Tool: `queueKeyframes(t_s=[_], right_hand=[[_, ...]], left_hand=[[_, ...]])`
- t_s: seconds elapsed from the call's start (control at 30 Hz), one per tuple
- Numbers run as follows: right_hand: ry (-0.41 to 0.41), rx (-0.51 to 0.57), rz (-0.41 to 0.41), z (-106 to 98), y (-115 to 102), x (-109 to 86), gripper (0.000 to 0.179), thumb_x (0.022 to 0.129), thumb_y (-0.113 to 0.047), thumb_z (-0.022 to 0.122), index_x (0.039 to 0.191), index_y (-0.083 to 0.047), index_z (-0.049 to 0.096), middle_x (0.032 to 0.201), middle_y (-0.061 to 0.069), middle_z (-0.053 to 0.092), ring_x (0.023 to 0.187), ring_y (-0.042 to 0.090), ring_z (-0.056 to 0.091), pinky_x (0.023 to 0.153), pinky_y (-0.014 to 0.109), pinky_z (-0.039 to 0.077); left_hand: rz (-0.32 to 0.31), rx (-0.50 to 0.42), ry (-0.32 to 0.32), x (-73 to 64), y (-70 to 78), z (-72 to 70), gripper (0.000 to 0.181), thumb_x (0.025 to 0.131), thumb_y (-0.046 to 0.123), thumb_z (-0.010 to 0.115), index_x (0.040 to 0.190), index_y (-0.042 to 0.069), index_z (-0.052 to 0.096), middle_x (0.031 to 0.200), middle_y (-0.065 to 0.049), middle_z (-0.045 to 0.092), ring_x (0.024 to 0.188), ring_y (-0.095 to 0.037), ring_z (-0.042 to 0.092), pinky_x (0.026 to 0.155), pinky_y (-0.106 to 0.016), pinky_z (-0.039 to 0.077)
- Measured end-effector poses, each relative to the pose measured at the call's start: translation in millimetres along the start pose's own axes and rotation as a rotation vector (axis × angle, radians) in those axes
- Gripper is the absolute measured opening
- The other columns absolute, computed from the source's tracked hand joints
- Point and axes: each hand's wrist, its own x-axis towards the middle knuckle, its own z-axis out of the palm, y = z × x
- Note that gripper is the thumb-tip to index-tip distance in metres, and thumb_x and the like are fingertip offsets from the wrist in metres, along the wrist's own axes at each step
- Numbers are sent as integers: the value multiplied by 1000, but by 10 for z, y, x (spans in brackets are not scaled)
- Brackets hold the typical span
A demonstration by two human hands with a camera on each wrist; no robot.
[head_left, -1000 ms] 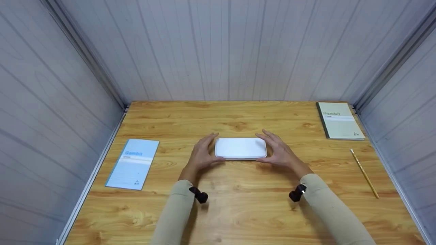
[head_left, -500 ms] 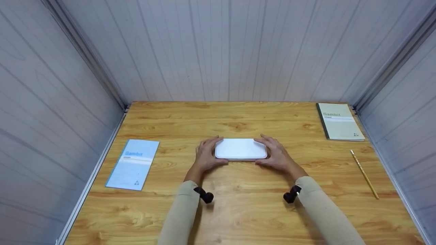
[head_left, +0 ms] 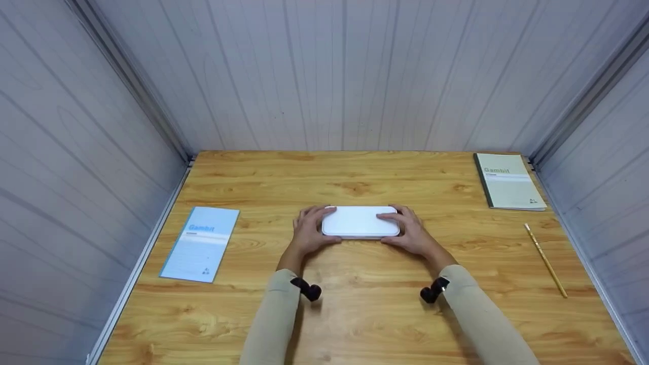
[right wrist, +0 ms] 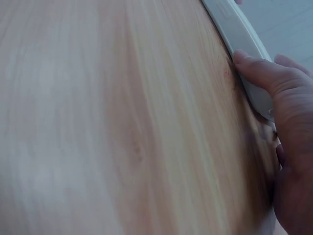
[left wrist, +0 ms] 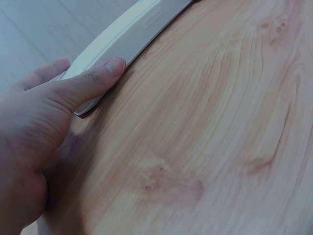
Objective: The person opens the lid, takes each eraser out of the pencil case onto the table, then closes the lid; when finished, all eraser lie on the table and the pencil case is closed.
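A flat white rectangular case [head_left: 360, 221] with rounded corners lies in the middle of the wooden table [head_left: 355, 314]. My left hand [head_left: 310, 230] grips its left end, thumb against the near edge [left wrist: 105, 73] and fingers curled over the top. On the opposite end my right hand [head_left: 409, 230] holds the case the same way, its thumb [right wrist: 257, 73] pressed to the near side. In the wrist views the case's rim [left wrist: 132, 36] [right wrist: 234, 32] shows as a pale band resting on the wood.
A light blue booklet [head_left: 201, 243] lies at the left of the table. A pale green notebook [head_left: 508, 181] sits at the far right corner, with a yellow pencil [head_left: 545, 259] nearer along the right edge. Grey panel walls close in three sides.
Both hands have closed in from beside the case onto its ends, and the fingers now curl over its top. The case has stayed in place.
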Motion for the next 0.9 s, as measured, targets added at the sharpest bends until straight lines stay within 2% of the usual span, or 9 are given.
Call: queueKeyframes(t_s=[0.17, 0.47, 0.6, 0.9], right_hand=[[-2, 9, -18, -12, 9, 13, 61, 92, -27, 94, 149, -20, 74, 180, 25, 40, 168, 54, 33, 128, 84, 18], [-13, -32, -75, -9, 35, -3, 58, 97, -27, 90, 152, -21, 72, 180, 22, 42, 168, 52, 37, 126, 86, 22], [-15, -35, -102, -10, 45, -8, 57, 98, -25, 89, 152, -20, 72, 179, 21, 43, 168, 51, 37, 126, 87, 22], [-15, -46, -117, 20, 46, -37, 52, 102, -25, 85, 152, -21, 71, 180, 22, 41, 167, 52, 37, 122, 87, 21]], left_hand=[[5, 8, 14, 10, -11, 16, 85, 77, 32, 105, 153, 21, 69, 165, -12, 63, 156, -43, 43, 123, -71, 26], [3, 33, -23, -5, 0, 12, 85, 80, 34, 103, 156, 24, 66, 174, -10, 55, 161, -46, 37, 124, -70, 22], [-4, 43, -23, 4, -7, 16, 83, 81, 34, 103, 156, 27, 67, 172, -9, 57, 160, -44, 37, 125, -69, 22], [28, 69, -7, -3, -13, 34, 82, 83, 36, 101, 157, 26, 65, 169, -11, 58, 154, -42, 42, 122, -69, 25]])
